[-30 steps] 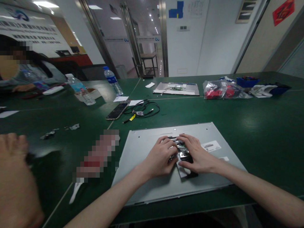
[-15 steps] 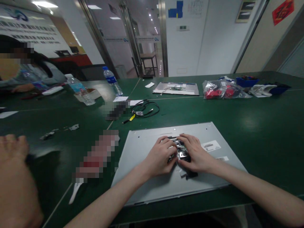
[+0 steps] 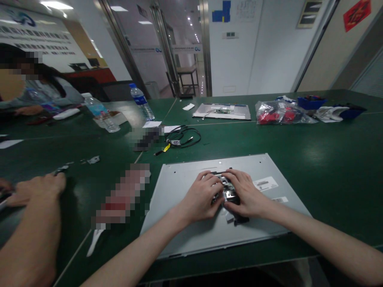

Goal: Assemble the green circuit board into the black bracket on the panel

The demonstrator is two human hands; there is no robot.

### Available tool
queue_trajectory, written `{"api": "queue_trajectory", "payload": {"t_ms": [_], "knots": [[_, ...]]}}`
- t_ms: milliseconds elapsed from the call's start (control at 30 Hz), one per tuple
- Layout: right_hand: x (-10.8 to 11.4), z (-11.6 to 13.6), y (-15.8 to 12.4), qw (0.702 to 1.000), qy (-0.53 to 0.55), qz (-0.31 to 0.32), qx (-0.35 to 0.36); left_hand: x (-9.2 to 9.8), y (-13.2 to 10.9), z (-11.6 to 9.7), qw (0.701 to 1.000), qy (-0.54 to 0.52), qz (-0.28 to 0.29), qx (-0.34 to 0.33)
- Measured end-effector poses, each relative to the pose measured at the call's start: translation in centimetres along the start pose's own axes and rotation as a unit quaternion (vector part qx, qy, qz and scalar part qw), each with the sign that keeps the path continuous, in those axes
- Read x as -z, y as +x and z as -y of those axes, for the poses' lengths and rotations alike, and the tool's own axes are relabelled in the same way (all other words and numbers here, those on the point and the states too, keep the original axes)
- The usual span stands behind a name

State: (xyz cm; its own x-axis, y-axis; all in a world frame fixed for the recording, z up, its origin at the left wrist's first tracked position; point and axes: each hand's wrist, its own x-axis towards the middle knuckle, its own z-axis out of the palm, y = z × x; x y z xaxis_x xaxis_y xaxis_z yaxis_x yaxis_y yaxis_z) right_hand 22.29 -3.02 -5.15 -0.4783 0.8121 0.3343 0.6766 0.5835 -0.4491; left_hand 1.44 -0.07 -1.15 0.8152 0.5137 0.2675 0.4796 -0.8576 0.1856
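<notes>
A flat grey metal panel [image 3: 179, 191], like the back of a display, lies in front of me on the green table. On its middle sits a small circuit board [image 3: 229, 194] with shiny metal parts. My left hand [image 3: 205, 196] curls around the board's left side, and my right hand [image 3: 247, 194] wraps its right side, with both thumbs at the near edge. Much of the board is hidden by my fingers. Just below it are a black piece [image 3: 241, 220] and a small grey tab. White labels [image 3: 265, 183] are stuck on the panel to the right.
A co-worker's arm [image 3: 38, 223] reaches in from the left, near small metal parts [image 3: 93, 160]. Beyond the panel lie a coiled black cable [image 3: 185, 137], water bottles [image 3: 142, 103], another panel [image 3: 206, 111] and bagged red items [image 3: 278, 113]. Another person sits at far left.
The co-worker's hand at left has moved forward and right towards the small metal parts, and a second hand shows at the left edge. My hands stay almost still on the circuit board.
</notes>
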Motion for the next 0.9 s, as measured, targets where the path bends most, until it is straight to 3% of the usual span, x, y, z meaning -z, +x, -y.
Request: {"api": "queue_trajectory", "payload": {"t_ms": [900], "knots": [[1.3, 0.4, -0.4, 0.997, 0.004, 0.077, 0.006, 0.6, -0.2, -0.2, 1.0, 0.005, 0.015, 0.008]]}}
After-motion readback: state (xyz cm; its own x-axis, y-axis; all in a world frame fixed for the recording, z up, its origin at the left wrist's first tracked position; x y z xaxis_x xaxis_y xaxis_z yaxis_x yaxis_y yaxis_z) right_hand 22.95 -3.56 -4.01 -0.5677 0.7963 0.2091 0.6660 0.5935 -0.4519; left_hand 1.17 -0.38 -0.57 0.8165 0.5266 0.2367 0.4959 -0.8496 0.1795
